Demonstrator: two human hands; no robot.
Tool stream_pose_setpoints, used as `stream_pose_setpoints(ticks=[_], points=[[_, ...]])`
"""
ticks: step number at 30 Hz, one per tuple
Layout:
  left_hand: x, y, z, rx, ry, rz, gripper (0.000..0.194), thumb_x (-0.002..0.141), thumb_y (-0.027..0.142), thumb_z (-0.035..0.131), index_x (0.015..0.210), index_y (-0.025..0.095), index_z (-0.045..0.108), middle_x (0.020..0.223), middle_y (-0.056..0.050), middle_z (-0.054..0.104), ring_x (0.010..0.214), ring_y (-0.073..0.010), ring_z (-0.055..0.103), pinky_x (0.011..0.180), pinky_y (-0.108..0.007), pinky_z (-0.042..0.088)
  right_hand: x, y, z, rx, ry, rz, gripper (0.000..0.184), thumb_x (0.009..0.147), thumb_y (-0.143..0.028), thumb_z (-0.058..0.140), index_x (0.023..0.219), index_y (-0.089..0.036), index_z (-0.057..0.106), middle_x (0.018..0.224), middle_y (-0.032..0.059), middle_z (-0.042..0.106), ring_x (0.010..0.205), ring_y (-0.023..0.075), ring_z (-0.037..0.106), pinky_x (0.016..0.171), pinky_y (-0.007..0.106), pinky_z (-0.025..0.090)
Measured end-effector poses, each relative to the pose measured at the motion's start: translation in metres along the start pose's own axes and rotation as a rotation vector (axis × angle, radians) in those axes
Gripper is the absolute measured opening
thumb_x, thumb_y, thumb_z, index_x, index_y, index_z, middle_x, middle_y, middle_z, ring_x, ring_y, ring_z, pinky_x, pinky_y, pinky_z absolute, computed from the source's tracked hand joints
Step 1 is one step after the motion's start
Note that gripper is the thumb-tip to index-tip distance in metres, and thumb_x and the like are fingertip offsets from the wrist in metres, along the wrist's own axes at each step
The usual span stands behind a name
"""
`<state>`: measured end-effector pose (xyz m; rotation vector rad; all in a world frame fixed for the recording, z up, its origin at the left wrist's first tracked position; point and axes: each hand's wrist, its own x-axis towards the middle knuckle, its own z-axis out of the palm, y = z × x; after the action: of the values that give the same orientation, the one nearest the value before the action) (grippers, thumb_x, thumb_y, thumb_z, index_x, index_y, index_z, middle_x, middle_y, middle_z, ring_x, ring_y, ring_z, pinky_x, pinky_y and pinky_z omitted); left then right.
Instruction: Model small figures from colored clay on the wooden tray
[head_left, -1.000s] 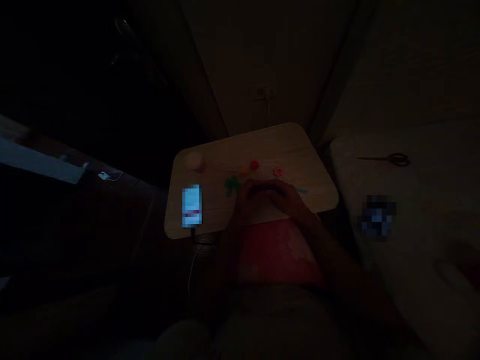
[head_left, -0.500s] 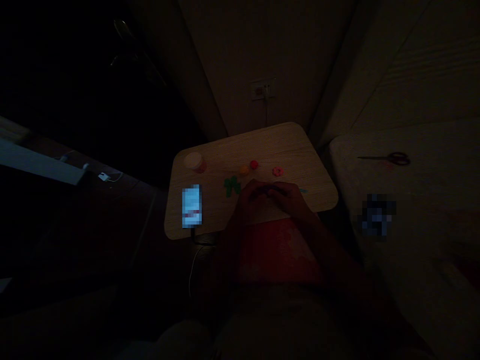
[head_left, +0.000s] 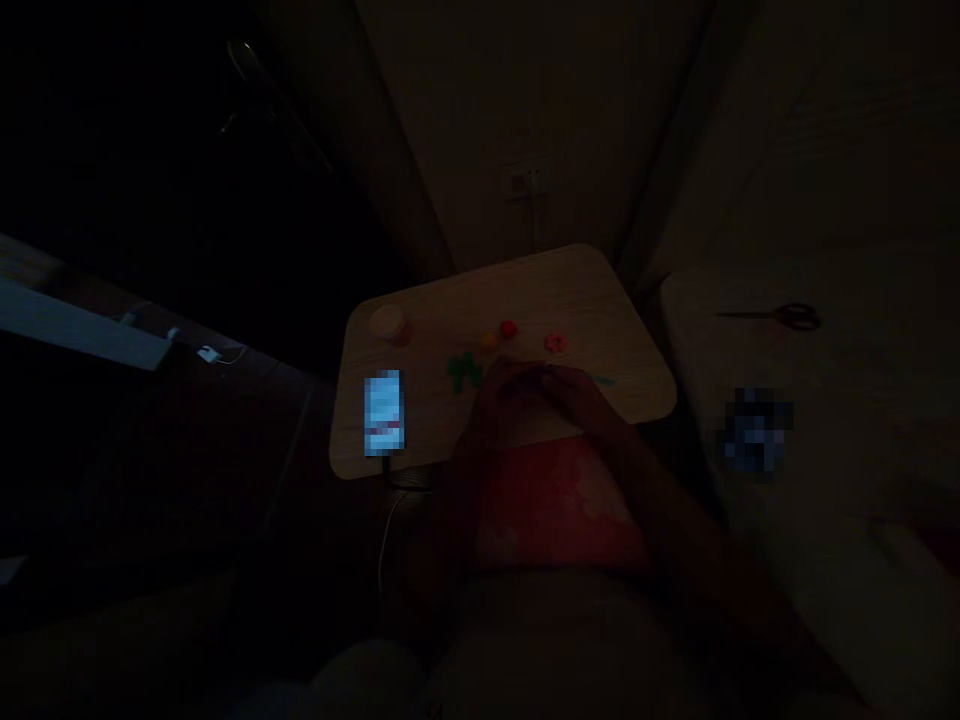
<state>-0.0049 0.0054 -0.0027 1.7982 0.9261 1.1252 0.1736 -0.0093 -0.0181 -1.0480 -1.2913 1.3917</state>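
Low over the near edge of a small wooden table [head_left: 435, 420], my left hand [head_left: 496, 392] and my right hand [head_left: 576, 392] meet with fingers curled. Between them is a dark purplish piece [head_left: 527, 382], mostly covered by the fingers and too dim to name. Green pieces [head_left: 465, 371] lie just left of my left hand. Beyond the hands are a small orange lump [head_left: 489, 341], a red ball [head_left: 508, 328] and a pink flower-shaped ring [head_left: 555, 343]. A thin bluish strip [head_left: 604, 380] lies beside my right hand.
A lit phone [head_left: 384, 412] with a blurred screen and a lidded tub [head_left: 388, 323] stand on the table's left side. Scissors [head_left: 787, 316] lie on the pale surface to the right. A wall socket [head_left: 525, 180] is behind the table. The room is very dark.
The scene has grown dimmer. My right hand's fingers have shifted slightly inward over the dark piece, and the two hands are closer together. Objects on the table have not moved.
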Motion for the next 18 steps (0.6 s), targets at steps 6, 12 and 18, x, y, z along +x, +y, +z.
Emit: stream_pose_setpoints(ticks=[6, 12, 18], points=[[0.002, -0.002, -0.004, -0.040, -0.011, 0.003, 0.047, 0.077, 0.053, 0.080, 0.112, 0.022, 0.076, 0.108, -0.009, 0.066, 0.105, -0.0242, 0.063, 0.095, -0.040, 0.053, -0.002, -0.011, 0.000, -0.161, -0.053, -0.031, 0.054, 0.086, -0.069, 0.056, 0.070, -0.018, 0.061, 0.063, -0.0006, 0.050, 0.059, 0.0129, 0.042, 0.055, 0.026, 0.033], [0.005, 0.009, -0.004, -0.057, -0.082, 0.035, 0.043, 0.080, 0.054, 0.078, 0.107, 0.020, 0.077, 0.112, -0.011, 0.070, 0.110, -0.0266, 0.065, 0.103, -0.045, 0.050, -0.002, -0.014, 0.000, -0.261, -0.092, -0.073, 0.050, 0.090, -0.062, 0.056, 0.067, -0.017, 0.063, 0.062, 0.0006, 0.056, 0.060, 0.0136, 0.047, 0.060, 0.027, 0.038], [0.003, 0.010, 0.001, -0.102, -0.037, 0.028, 0.040, 0.082, 0.053, 0.076, 0.103, 0.019, 0.075, 0.110, -0.011, 0.073, 0.106, -0.0256, 0.067, 0.100, -0.044, 0.052, -0.003, -0.005, 0.001, -0.100, -0.087, -0.054, 0.047, 0.087, -0.063, 0.059, 0.072, -0.019, 0.067, 0.069, 0.0022, 0.062, 0.065, 0.0164, 0.053, 0.063, 0.029, 0.041]])
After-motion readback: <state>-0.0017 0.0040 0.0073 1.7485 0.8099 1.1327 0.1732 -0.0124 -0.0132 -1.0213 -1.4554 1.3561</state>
